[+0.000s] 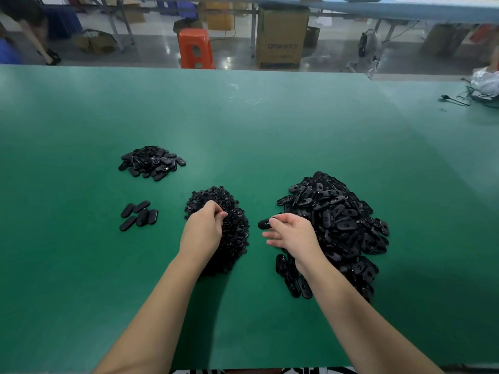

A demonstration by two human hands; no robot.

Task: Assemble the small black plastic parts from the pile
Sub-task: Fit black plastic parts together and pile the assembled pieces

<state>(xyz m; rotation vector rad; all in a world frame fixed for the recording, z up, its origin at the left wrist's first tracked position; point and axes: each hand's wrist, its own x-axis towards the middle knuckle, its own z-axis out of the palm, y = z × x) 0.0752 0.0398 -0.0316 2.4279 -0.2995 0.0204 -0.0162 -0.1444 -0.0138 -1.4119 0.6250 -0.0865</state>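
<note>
Head view: right hand [293, 236] pinches an oval shell [264, 224] at 3 o'clock, ready for mating; left hand [204, 228], grip narrow, probably picks from the small-parts pile [229, 201].

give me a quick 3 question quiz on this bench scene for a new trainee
1. True or false: the right hand pinches an oval black part.
2. Which pile does the left hand reach into? A) small round pieces B) large oval shells C) far-left pile
3. How many loose oval parts lie in the small group left of the round-piece pile?

Key: 1 true; 2 A; 3 five
</note>
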